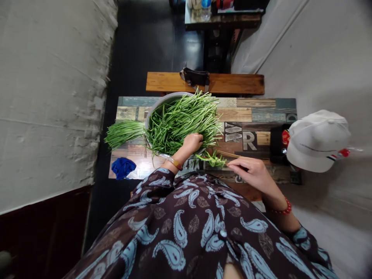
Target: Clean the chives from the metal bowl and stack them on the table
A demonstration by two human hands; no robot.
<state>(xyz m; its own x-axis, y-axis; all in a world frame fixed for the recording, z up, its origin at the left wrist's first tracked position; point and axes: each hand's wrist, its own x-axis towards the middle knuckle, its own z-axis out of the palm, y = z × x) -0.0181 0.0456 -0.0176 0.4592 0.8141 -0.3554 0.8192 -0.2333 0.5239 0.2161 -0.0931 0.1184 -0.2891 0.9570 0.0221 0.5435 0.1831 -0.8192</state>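
Observation:
A wide metal basin (pixel 157 104) on the patchwork table (pixel 263 116) is heaped with long green stalks (pixel 186 120). My left hand (pixel 193 142) lies over the basin's near right side, its fingers curled in against the stalks; what they hold is hidden. Right of the basin, near the table's front, is a small pile of green scraps (pixel 215 159). My right hand (pixel 252 170) is beside the scraps with thumb and fingers pinched together; whatever is between the fingertips is too small to make out. A tied bundle of stalks (pixel 124 133) rests left of the basin.
A blue cloth (pixel 123 168) lies at the table's left front. At the right end are a white cap (pixel 318 139) and a dark object. Beyond the table stand a wooden bench (pixel 235 83) with a black bag (pixel 196 76), and another table holding a bottle (pixel 206 9).

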